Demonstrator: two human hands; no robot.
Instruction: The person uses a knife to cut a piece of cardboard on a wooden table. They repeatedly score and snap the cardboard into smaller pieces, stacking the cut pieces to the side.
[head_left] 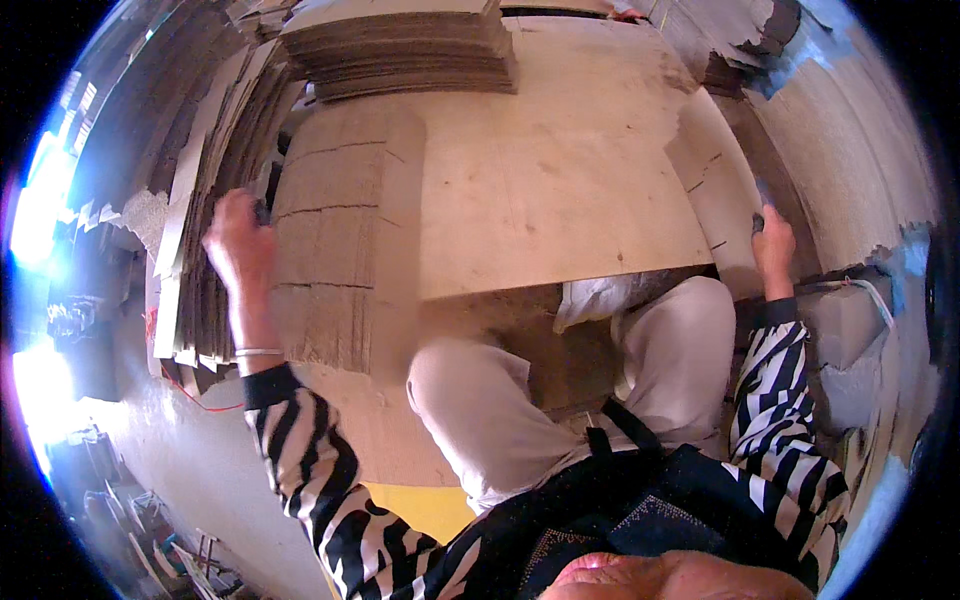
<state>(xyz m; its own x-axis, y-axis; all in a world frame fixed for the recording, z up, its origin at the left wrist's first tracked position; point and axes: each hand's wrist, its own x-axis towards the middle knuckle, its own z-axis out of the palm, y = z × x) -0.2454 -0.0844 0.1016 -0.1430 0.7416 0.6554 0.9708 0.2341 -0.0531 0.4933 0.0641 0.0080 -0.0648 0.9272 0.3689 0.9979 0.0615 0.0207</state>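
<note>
The flat brown scored cardboard blank lies on the pale wooden surface, its near end overhanging the edge; it looks light and stiff but easily bent at the scores, best gripped by its side edges. The left hand is clamped on its left edge. The right hand, well apart, pinches another cardboard sheet.

The middle of the wooden board lies bare and passable. 2 cardboard stacks block its edges: 1 at the far side, 1 on the left.
</note>
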